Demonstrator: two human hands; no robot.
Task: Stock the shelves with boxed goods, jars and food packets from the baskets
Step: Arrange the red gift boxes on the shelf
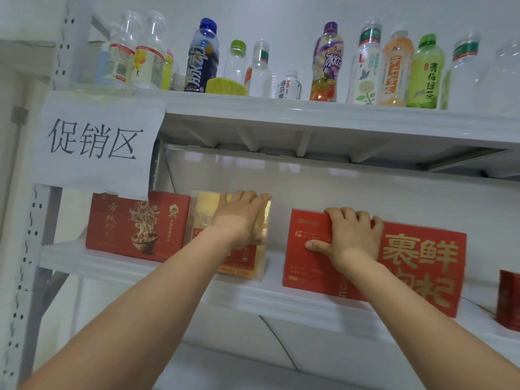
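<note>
Shelving: your left hand [239, 220] gripped gold box [204, 209], right hand [353, 237] red box [422, 266] (both on shelf [135, 264]); release seemed next.

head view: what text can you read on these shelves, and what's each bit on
"促销区": paper sign
"脉动": blue-capped bottle
"冰红": purple-capped bottle
"青梅绿茶": green bottle
"裹鲜", with "杞" below it: large red box
Noodle box, gold box, other bottles: too small or blurred to read.
</note>
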